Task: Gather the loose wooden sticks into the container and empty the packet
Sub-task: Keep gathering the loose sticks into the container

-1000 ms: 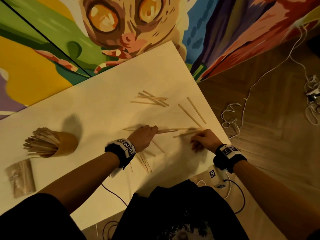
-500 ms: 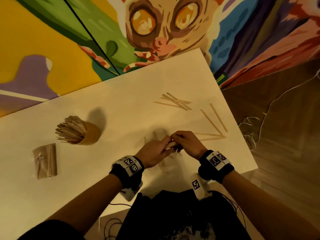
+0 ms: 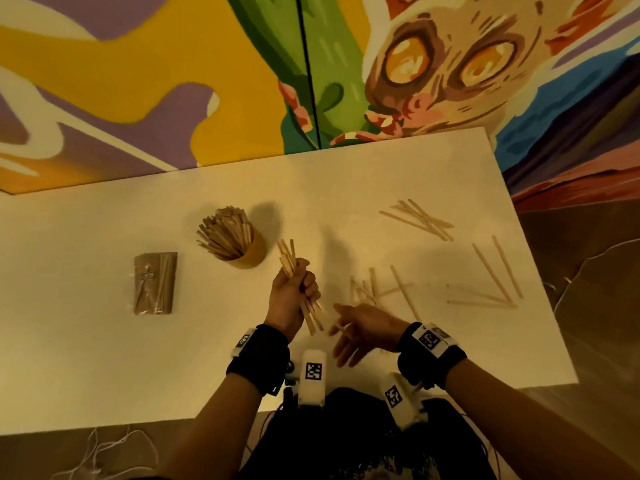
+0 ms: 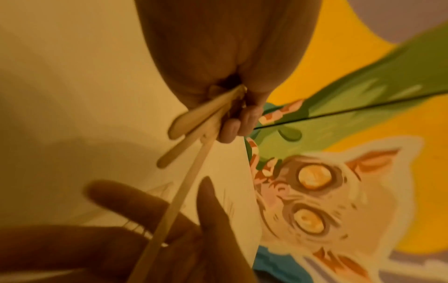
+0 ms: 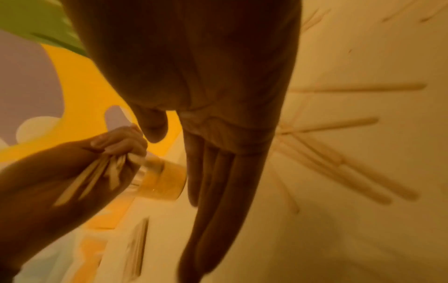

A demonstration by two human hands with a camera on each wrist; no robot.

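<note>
A bunch of thin, flat, pale wooden sticks stands clenched in the left hand, whose fingers are curled tight round the middle of the bunch — the tips fan out above the fist and the lower ends poke out below it toward the wrist. In the left wrist view the rounded stick ends splay out from under the curled fingers. The fist is raised just beside the tan cylindrical container, on its near right side; that container stands upright on the desk and is already crammed with sticks that lean and spread from its mouth. Left of the container, well apart from it, lies the clear flat packet with sticks still inside.

The right hand hovers to the right of the container and nearer the person, fingers straight and loosely spread, holding nothing; the right wrist view shows the long fingers stretched out over the desk.

Loose sticks remain on the pale desk right of the container — a crossed heap just beyond the right hand, a small pile farther back, and a few single ones toward the desk's right edge. Behind the desk rises a bright painted mural of a wide-eyed animal.
</note>
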